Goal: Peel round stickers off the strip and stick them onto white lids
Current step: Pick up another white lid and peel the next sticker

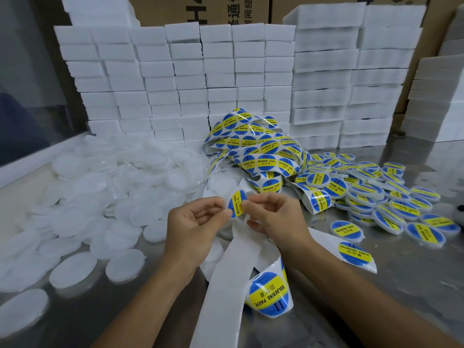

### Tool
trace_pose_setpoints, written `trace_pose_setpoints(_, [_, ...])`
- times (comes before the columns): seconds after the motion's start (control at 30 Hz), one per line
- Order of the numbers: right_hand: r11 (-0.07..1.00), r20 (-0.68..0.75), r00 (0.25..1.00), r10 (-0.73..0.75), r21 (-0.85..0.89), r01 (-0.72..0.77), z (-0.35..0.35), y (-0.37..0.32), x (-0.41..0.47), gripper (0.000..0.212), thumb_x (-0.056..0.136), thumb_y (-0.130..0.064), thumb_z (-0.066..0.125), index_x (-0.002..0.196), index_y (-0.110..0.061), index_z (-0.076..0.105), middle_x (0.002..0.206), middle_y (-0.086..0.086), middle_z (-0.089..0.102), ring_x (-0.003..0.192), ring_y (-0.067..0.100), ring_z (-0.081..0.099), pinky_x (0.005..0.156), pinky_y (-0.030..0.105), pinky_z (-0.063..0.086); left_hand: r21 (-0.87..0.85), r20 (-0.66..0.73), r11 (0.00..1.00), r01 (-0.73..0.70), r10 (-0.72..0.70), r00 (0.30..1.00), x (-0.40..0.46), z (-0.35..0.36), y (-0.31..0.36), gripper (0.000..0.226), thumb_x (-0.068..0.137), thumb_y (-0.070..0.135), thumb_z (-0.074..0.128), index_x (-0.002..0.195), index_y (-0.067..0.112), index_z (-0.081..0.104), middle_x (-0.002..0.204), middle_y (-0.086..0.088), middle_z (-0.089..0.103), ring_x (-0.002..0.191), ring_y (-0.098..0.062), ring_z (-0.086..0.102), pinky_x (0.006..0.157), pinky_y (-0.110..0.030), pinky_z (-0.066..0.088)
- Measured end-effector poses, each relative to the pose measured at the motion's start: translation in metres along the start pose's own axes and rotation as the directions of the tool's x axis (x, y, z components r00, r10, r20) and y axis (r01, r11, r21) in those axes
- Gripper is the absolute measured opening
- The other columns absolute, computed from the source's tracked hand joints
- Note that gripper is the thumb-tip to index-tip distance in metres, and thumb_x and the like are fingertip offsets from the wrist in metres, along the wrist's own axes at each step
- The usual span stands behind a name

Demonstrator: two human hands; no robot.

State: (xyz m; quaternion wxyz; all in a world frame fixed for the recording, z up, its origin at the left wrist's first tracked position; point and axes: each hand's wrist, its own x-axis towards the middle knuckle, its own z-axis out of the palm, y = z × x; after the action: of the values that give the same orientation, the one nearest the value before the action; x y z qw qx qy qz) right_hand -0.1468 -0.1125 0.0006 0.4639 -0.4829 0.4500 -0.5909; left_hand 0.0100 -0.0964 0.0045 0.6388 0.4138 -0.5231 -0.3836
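Pinching one white lid (232,202) between them, left hand (194,231) and right hand (272,219) hold its blue-yellow sticker (238,203) upward.

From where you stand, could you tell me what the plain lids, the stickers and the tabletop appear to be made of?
Plain lids: likely translucent plastic, milky white and matte, with thin moulded rims.
Stickers: probably film-coated or glossy paper; the print catches highlights, and the backing strip looks like plain white paper.
Tabletop: seemingly brushed stainless steel, grey with blurred reflections.

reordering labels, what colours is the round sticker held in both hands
Blue with a yellow band across it and dark print, clearest in the head view.
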Motion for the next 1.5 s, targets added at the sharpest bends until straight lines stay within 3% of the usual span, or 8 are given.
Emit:
trace_pose_setpoints(0.1, [1.0, -0.009, 1.0, 0.006, 0.004, -0.006, -0.002, 0.002, 0.002, 0.039, 0.074, -0.02, 0.086, 0.104, -0.018, 0.061, 0.061, 0.002, 0.068, 0.057, 0.015, 0.063, 0.069, 0.041, 0.06, -0.027, -0.004, 1.0, 0.012, -0.012, 1.0, 0.001, -0.002, 0.0, 0.025, 0.072, -0.006, 0.077, 0.073, 0.019, 0.075, 0.072, -0.006, 0.075, 0.067, -0.014, 0.071, 0.069, -0.025, 0.06])
trace_pose_setpoints(0.2, [0.993, 0.0, 0.999, -0.053, -0.106, 0.053, -0.002, 0.005, 0.001, 0.036, 0.078, -0.032, 0.081, 0.104, -0.017, 0.061, 0.049, -0.003, 0.062, 0.047, 0.007, 0.058, 0.063, 0.036, 0.058, -0.148, 0.033, 0.985, 0.087, -0.083, 0.996, 0.001, -0.001, 0.002, 0.02, 0.071, -0.004, 0.077, 0.072, 0.016, 0.075, 0.076, -0.012, 0.075, 0.067, -0.019, 0.072, 0.067, -0.026, 0.059])
trace_pose_setpoints(0.5, [0.96, 0.142, 0.964, -0.223, -0.138, 0.242, 0.007, 0.008, -0.006, 0.054, 0.073, -0.036, 0.077, 0.12, -0.013, 0.064, 0.079, 0.013, 0.074, 0.067, 0.021, 0.071, 0.07, 0.037, 0.058, -0.332, 0.124, 0.909, 0.252, -0.223, 0.967, 0.0, 0.0, 0.002, 0.021, 0.064, 0.009, 0.072, 0.082, 0.005, 0.064, 0.079, -0.016, 0.074, 0.069, -0.022, 0.073, 0.062, -0.026, 0.058])
trace_pose_setpoints(0.7, [0.991, 0.1, 0.988, -0.117, -0.05, 0.123, 0.002, 0.011, 0.0, 0.01, 0.096, -0.019, 0.062, 0.097, -0.01, 0.067, 0.074, 0.013, 0.073, 0.052, 0.013, 0.062, 0.059, 0.025, 0.052, -0.269, 0.188, 0.91, 0.316, -0.272, 0.944, 0.0, -0.002, 0.002, 0.023, 0.078, 0.005, 0.067, 0.102, 0.006, 0.069, 0.089, -0.017, 0.075, 0.073, -0.022, 0.073, 0.064, -0.025, 0.058])
trace_pose_setpoints(1.03, [0.971, 0.132, 0.984, -0.121, -0.188, 0.145, 0.009, 0.012, -0.005, 0.043, 0.078, -0.049, 0.074, 0.101, -0.013, 0.066, 0.068, 0.005, 0.073, 0.058, 0.013, 0.066, 0.065, 0.03, 0.056, -0.291, 0.207, 0.916, 0.277, -0.223, 0.953, -0.003, -0.001, 0.004, 0.035, 0.062, 0.02, 0.078, 0.095, 0.008, 0.074, 0.095, -0.016, 0.075, 0.082, -0.024, 0.074, 0.064, -0.025, 0.057])
trace_pose_setpoints(1.13, [0.987, 0.058, 0.993, -0.1, -0.118, 0.106, 0.006, 0.014, -0.003, 0.032, 0.088, -0.038, 0.069, 0.088, -0.007, 0.062, 0.062, 0.003, 0.07, 0.049, 0.012, 0.061, 0.048, 0.021, 0.046, -0.272, 0.253, 0.918, 0.288, -0.22, 0.942, -0.004, 0.002, 0.005, 0.024, 0.064, 0.015, 0.074, 0.088, 0.016, 0.079, 0.088, -0.013, 0.076, 0.075, -0.021, 0.074, 0.064, -0.025, 0.057])
trace_pose_setpoints(1.3, [0.984, 0.049, 0.993, -0.112, -0.132, 0.117, 0.004, 0.016, 0.001, 0.027, 0.099, -0.031, 0.056, 0.083, -0.009, 0.058, 0.061, 0.001, 0.07, 0.047, 0.01, 0.06, 0.044, 0.019, 0.045, -0.256, 0.276, 0.925, 0.279, -0.207, 0.939, -0.006, 0.003, 0.007, 0.021, 0.068, 0.012, 0.07, 0.081, 0.023, 0.08, 0.089, -0.012, 0.076, 0.076, -0.021, 0.074, 0.063, -0.024, 0.057])
trace_pose_setpoints(1.5, [0.995, 0.049, 0.996, -0.07, -0.066, 0.073, 0.007, 0.01, -0.006, 0.058, 0.07, -0.062, 0.069, 0.082, -0.006, 0.055, 0.063, 0.008, 0.069, 0.057, 0.02, 0.064, 0.058, 0.034, 0.054, -0.211, 0.316, 0.946, 0.244, -0.17, 0.933, -0.009, 0.006, 0.008, 0.023, 0.067, 0.014, 0.073, 0.088, 0.022, 0.08, 0.093, -0.013, 0.076, 0.081, -0.022, 0.074, 0.065, -0.025, 0.058])
